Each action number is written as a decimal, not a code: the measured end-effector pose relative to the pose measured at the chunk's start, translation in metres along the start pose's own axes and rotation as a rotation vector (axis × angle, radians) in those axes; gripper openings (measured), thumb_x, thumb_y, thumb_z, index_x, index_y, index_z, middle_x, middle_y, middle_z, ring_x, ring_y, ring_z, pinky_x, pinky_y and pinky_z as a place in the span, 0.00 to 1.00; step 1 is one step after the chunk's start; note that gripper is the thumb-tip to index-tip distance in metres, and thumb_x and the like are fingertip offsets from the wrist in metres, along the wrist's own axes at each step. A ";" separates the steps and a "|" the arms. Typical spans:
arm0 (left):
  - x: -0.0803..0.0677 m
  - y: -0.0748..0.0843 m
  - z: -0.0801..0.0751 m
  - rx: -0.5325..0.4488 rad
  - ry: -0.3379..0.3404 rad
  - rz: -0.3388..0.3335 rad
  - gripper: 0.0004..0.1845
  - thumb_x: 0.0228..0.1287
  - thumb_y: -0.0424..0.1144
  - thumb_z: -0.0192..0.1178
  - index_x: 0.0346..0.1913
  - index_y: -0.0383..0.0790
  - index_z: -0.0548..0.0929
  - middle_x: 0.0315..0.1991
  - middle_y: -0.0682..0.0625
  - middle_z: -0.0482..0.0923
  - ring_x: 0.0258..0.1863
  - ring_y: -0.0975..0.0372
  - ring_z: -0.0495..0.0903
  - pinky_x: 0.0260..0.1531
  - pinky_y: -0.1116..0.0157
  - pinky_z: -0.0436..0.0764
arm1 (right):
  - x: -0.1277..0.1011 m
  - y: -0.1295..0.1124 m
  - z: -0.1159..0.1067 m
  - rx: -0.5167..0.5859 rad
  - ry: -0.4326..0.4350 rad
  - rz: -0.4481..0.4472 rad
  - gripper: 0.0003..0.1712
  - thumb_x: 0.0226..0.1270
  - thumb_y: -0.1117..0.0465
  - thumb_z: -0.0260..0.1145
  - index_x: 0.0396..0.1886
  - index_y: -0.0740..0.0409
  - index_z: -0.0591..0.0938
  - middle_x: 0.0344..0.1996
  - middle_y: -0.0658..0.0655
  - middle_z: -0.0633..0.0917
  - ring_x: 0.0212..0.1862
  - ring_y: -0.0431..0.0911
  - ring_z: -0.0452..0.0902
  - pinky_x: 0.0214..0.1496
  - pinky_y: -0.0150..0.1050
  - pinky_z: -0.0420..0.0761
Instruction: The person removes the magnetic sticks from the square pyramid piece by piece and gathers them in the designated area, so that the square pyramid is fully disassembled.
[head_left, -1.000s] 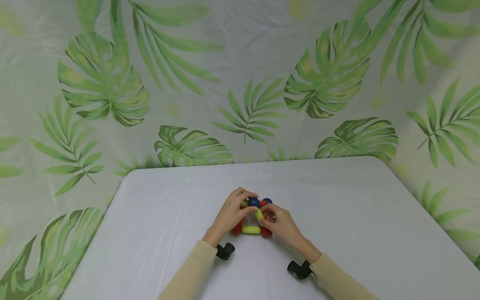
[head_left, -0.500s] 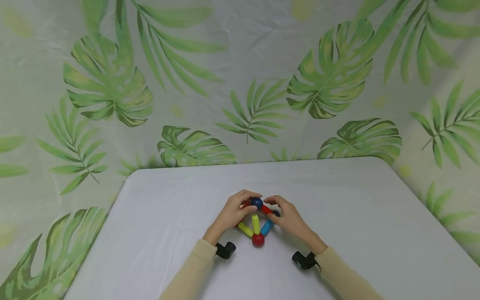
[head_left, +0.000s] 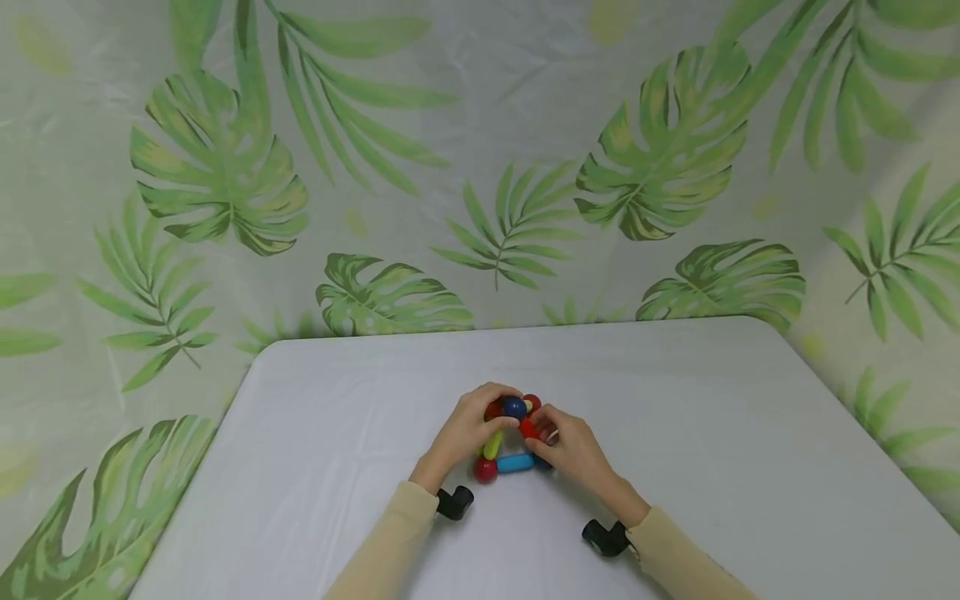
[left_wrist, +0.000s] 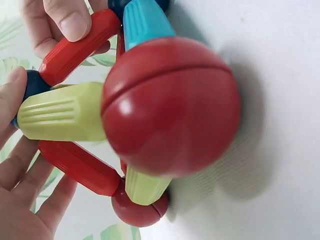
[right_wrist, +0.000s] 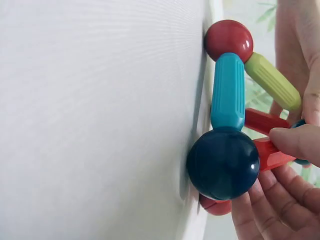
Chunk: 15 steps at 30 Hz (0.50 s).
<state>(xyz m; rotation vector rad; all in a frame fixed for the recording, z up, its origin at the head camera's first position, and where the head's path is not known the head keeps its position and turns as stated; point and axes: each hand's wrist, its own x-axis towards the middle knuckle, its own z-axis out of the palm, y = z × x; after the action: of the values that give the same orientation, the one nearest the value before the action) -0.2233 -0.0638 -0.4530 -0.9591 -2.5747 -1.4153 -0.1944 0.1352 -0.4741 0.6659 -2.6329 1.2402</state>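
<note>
A pyramid-like frame of toy rods and balls stands on the table between the hands. My left hand (head_left: pixel 467 425) grips the dark blue ball (head_left: pixel 514 407) at its top between thumb and fingers. With thumb and fingers, my right hand (head_left: pixel 566 442) pinches a red rod (right_wrist: pixel 272 154) that slopes from that ball to a lower dark blue ball (right_wrist: pixel 224 164). A light blue rod (head_left: pixel 515 463) runs along the front to a red ball (head_left: pixel 485 470). From there a yellow-green rod (left_wrist: pixel 62 112) rises towards the top ball; whether they touch, I cannot tell.
Another red ball (head_left: pixel 532 403) shows at the back of the frame. A white cloth covers the table (head_left: pixel 360 400), and a leaf-patterned curtain (head_left: pixel 480 167) hangs behind it. Black wrist cameras sit below both hands.
The frame has been turned, so its light blue rod now faces front. My right hand pinched a yellow-green rod one second ago, then shifted, and now pinches a red one. My left hand stays on top.
</note>
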 end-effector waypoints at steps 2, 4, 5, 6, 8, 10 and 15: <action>0.000 -0.001 0.000 -0.012 0.001 -0.011 0.20 0.63 0.38 0.62 0.57 0.37 0.77 0.53 0.46 0.77 0.52 0.57 0.76 0.54 0.60 0.74 | -0.003 -0.002 -0.001 -0.012 -0.008 -0.015 0.13 0.55 0.69 0.72 0.37 0.61 0.77 0.30 0.51 0.81 0.29 0.41 0.75 0.34 0.33 0.80; 0.000 -0.002 0.000 -0.021 0.015 -0.016 0.21 0.63 0.38 0.62 0.57 0.37 0.76 0.53 0.45 0.77 0.52 0.56 0.76 0.54 0.57 0.74 | -0.006 -0.005 -0.001 -0.019 -0.022 -0.018 0.13 0.55 0.69 0.72 0.38 0.61 0.77 0.31 0.50 0.81 0.30 0.41 0.76 0.35 0.34 0.80; 0.000 -0.003 -0.001 -0.022 0.021 -0.012 0.21 0.63 0.38 0.63 0.57 0.36 0.76 0.52 0.45 0.77 0.52 0.55 0.76 0.55 0.56 0.74 | -0.008 -0.007 -0.002 -0.009 -0.033 -0.018 0.13 0.55 0.69 0.72 0.38 0.61 0.77 0.31 0.51 0.81 0.31 0.42 0.77 0.36 0.34 0.80; 0.000 -0.003 -0.001 -0.024 0.027 -0.002 0.21 0.62 0.38 0.63 0.57 0.36 0.77 0.52 0.45 0.78 0.52 0.55 0.76 0.55 0.55 0.74 | -0.009 -0.008 -0.003 0.015 -0.047 -0.011 0.12 0.57 0.68 0.71 0.39 0.61 0.78 0.32 0.51 0.81 0.32 0.42 0.77 0.37 0.34 0.80; 0.001 -0.003 -0.001 -0.030 0.027 0.023 0.20 0.61 0.37 0.64 0.56 0.35 0.77 0.51 0.44 0.78 0.52 0.54 0.76 0.55 0.53 0.73 | -0.010 -0.013 -0.009 0.080 -0.059 0.025 0.09 0.61 0.67 0.68 0.40 0.62 0.78 0.33 0.52 0.82 0.35 0.45 0.78 0.40 0.37 0.80; 0.001 -0.002 0.000 -0.039 0.002 0.045 0.20 0.60 0.37 0.65 0.55 0.35 0.78 0.50 0.44 0.79 0.52 0.55 0.76 0.55 0.53 0.73 | -0.007 -0.010 -0.013 0.125 -0.034 0.049 0.09 0.63 0.68 0.66 0.42 0.62 0.79 0.37 0.54 0.82 0.39 0.48 0.78 0.43 0.40 0.80; 0.002 0.001 0.005 -0.066 -0.049 0.045 0.20 0.62 0.39 0.64 0.55 0.36 0.77 0.51 0.47 0.79 0.51 0.57 0.76 0.54 0.56 0.75 | 0.006 0.005 -0.013 0.063 0.003 -0.005 0.17 0.59 0.70 0.68 0.49 0.64 0.78 0.45 0.59 0.80 0.47 0.54 0.75 0.49 0.51 0.77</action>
<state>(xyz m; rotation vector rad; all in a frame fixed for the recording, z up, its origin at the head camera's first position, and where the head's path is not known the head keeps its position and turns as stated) -0.2231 -0.0583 -0.4549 -1.0663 -2.5375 -1.4927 -0.2031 0.1461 -0.4672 0.6802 -2.5978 1.3266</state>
